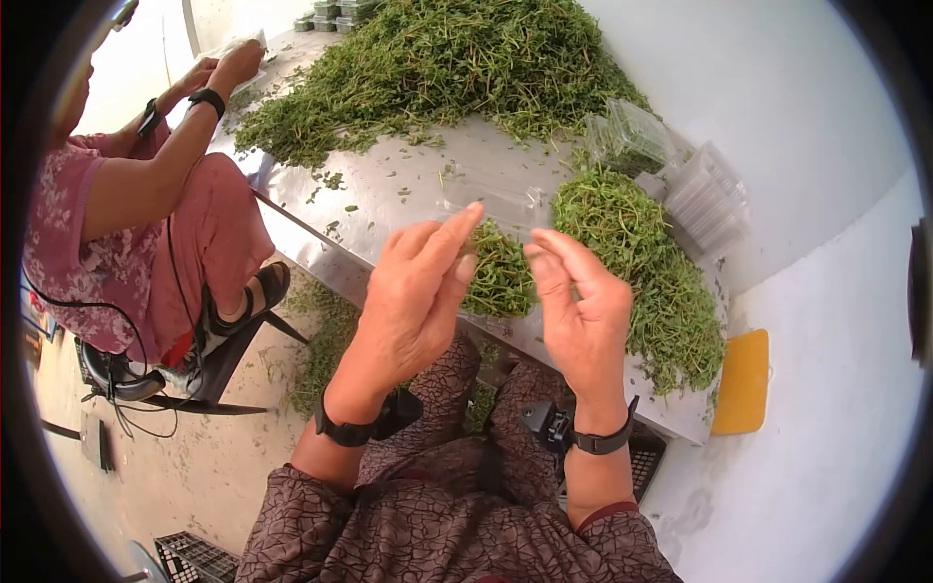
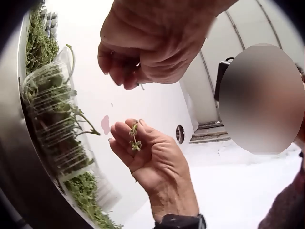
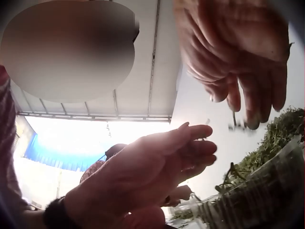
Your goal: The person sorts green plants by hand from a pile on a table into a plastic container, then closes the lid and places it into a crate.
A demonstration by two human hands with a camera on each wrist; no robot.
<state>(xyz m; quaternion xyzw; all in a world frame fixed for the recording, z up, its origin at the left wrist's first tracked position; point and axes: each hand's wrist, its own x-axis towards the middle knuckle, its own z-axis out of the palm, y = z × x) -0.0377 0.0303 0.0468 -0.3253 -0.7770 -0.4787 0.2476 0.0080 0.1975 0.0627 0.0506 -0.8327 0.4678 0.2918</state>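
Observation:
My left hand (image 1: 413, 296) and right hand (image 1: 583, 316) are raised above the near edge of the metal table, palms facing and apart. Between and below them in the head view is a clear plastic box (image 1: 449, 204) with its lid up, filled with green leafy stems (image 1: 501, 272). A small green sprig (image 2: 135, 139) overlaps the palm side of my right fingers in the left wrist view. Under those fingertips, the right wrist view shows the sprig (image 3: 234, 126) blurred. Slightly bent left fingers (image 3: 193, 148) have a bit of stem near their tips.
A large heap of greens (image 1: 466, 58) covers the far table (image 1: 418, 175); a smaller pile (image 1: 632, 262) lies right. Filled boxes (image 1: 627, 141) and stacked clear containers (image 1: 709, 199) stand by the wall. Left, another person (image 1: 126, 223) sits working. A yellow board (image 1: 743, 384) is at the right edge.

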